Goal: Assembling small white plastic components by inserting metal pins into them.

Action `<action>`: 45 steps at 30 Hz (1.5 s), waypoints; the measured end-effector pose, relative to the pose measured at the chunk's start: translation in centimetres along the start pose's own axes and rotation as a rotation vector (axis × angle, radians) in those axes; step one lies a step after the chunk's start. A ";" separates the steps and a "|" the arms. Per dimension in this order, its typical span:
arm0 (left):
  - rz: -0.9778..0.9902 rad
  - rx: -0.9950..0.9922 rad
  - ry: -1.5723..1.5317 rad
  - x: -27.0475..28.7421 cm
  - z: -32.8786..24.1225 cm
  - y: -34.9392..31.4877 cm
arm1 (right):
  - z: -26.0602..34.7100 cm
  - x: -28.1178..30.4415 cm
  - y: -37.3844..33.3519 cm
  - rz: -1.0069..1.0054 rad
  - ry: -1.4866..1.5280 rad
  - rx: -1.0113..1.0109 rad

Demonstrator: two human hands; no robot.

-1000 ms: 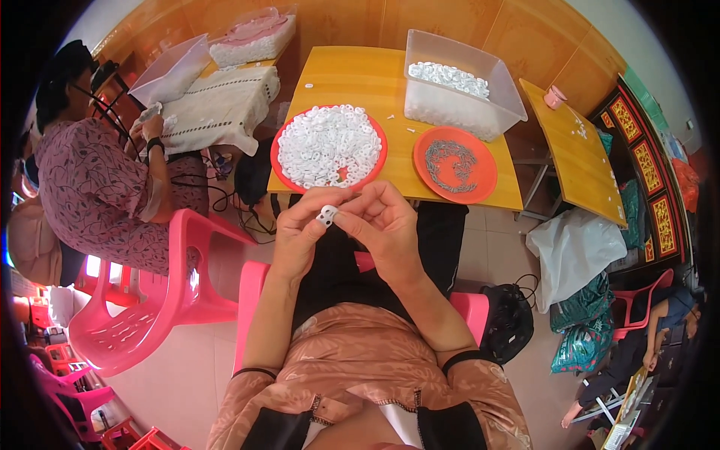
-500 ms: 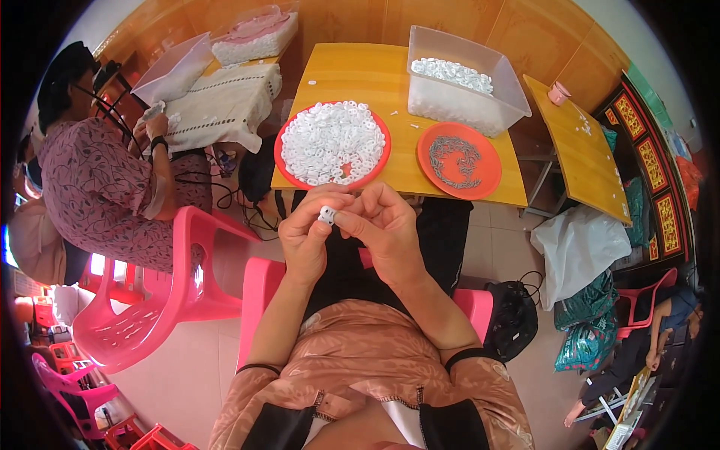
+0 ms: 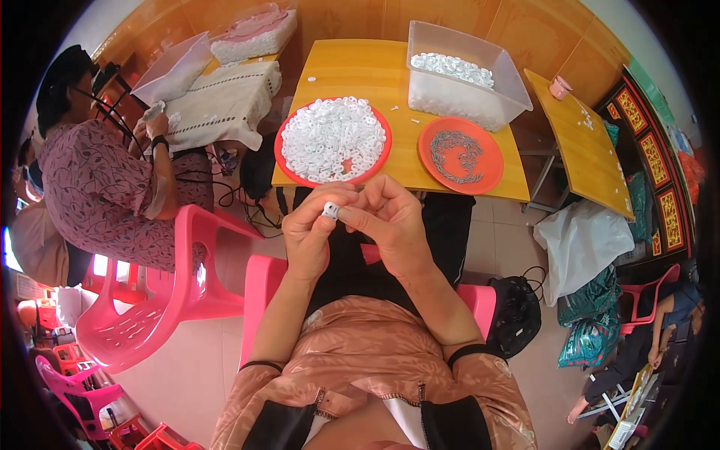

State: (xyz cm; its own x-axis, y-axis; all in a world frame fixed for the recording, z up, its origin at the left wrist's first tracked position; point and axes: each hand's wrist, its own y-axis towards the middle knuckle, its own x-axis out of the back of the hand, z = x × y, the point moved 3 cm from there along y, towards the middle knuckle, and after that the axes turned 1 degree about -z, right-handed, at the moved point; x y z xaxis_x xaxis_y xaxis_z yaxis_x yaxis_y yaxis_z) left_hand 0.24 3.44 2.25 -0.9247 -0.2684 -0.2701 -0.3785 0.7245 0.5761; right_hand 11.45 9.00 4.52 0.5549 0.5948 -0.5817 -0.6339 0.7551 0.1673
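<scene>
Mid-assembly step: left hand (image 3: 313, 236) and right hand (image 3: 390, 221) both pinch a small white ring (image 3: 331, 210), at 6 o'clock from the red plate of rings (image 3: 289, 169). Next move likely needs fine fingertip alignment.

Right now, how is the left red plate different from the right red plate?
The left plate is heaped with small white rings, while the right plate holds a thin scatter of small grey metal bits. The left plate looks fuller and a little bigger; much of the right plate's red shows. The left plate lies nearer both hands. Both are round, red and on the yellow table.
</scene>
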 end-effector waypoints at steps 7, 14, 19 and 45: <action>-0.073 0.034 -0.072 -0.1 0.1 -0.3 | -0.6 -0.2 0.2 0.030 -0.004 -0.142; -0.181 0.163 -0.149 -0.2 0.6 -1.0 | -1.2 -0.1 0.2 0.150 -0.136 -0.115; -0.057 0.223 -0.194 -0.1 0.1 -0.1 | -0.5 0.3 0.2 0.112 -0.015 -0.215; -0.245 0.282 -0.313 -2.2 0.1 -1.6 | -1.5 -0.6 -0.3 0.089 -1.256 0.715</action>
State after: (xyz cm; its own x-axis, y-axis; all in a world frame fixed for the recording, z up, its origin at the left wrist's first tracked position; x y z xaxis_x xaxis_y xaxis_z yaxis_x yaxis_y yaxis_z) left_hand 2.90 2.92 1.86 -0.7368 -0.2795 -0.6157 -0.5173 0.8194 0.2470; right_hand 10.48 7.98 3.64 0.8643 0.2079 0.4581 -0.5001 0.4536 0.7377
